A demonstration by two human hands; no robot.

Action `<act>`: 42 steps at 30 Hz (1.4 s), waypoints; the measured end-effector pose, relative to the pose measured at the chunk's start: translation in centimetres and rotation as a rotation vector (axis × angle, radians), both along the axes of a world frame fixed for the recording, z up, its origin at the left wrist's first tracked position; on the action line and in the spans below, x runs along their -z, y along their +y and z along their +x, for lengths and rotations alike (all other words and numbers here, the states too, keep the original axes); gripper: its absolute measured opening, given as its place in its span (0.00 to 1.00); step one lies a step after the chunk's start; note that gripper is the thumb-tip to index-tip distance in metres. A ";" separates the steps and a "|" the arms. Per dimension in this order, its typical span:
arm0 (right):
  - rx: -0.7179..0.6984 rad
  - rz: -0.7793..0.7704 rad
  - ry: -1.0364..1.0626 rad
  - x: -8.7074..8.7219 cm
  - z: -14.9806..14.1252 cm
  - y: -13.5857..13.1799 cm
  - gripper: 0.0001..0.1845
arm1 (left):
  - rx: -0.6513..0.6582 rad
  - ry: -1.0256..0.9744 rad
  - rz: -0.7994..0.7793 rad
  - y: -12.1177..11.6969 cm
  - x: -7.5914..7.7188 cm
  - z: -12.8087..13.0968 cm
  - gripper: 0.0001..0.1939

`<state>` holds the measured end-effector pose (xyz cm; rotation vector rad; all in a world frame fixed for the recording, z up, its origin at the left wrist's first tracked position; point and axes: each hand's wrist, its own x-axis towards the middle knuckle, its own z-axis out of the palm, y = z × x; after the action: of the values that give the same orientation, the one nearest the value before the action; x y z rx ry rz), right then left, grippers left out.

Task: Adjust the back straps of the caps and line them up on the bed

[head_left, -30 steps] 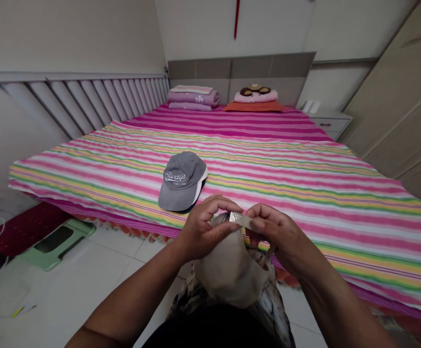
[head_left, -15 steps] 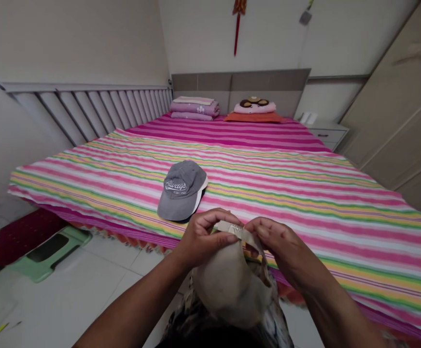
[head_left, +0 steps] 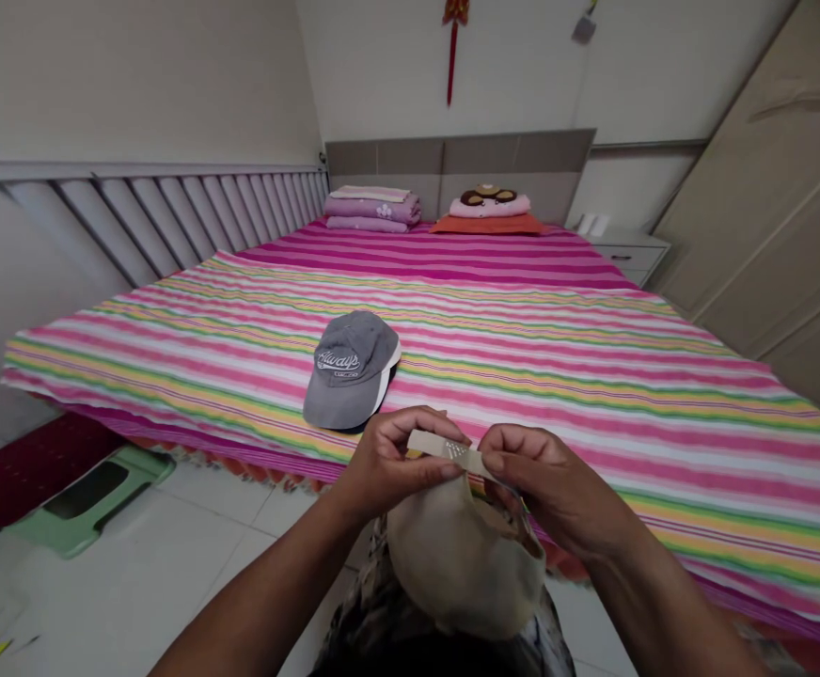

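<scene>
A beige cap (head_left: 452,555) hangs in front of me at the bed's near edge, its rear opening facing up and away. My left hand (head_left: 402,456) is closed on the left part of its back strap (head_left: 454,450), thumb below and fingers above. The strap's right end is pinched between the thumb and fingers of my right hand (head_left: 537,470). Small light dots or holes mark the middle of the strap. Just beyond my left hand, a grey cap (head_left: 354,367) with white lettering lies on the striped bed sheet (head_left: 558,376), brim toward me.
Folded purple bedding (head_left: 374,212) and a pink-and-orange pile (head_left: 487,214) sit by the headboard (head_left: 396,160). A railing (head_left: 149,207) runs along the left. On the tiled floor (head_left: 227,536) stands a green stool (head_left: 92,503). A nightstand (head_left: 628,249) is at the far right.
The strap is pulled straighter between my hands, and my right thumb now presses on its right end. The beige cap has swung slightly right. The grey cap stays put.
</scene>
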<state>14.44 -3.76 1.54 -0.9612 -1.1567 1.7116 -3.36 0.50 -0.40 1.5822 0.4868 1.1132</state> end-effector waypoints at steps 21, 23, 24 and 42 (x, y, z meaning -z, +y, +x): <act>0.092 -0.138 0.039 0.2 0.5 -0.5 0.11 | 0.073 -0.031 -0.220 0.4 1.1 1.4 0.14; 0.098 -0.137 0.026 0.2 0.7 -0.5 0.11 | 0.079 -0.007 -0.210 0.4 1.1 1.5 0.15; 0.098 -0.139 0.026 0.3 0.8 -0.5 0.11 | 0.092 0.004 -0.215 0.5 1.1 1.5 0.15; 0.099 -0.049 -0.131 0.0 2.4 -1.0 0.08 | 0.458 0.422 -0.714 2.8 -1.7 2.5 0.11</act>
<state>16.87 -4.73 1.57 -1.1569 -1.1357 1.6248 -0.81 3.27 1.25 1.1844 0.6644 0.1988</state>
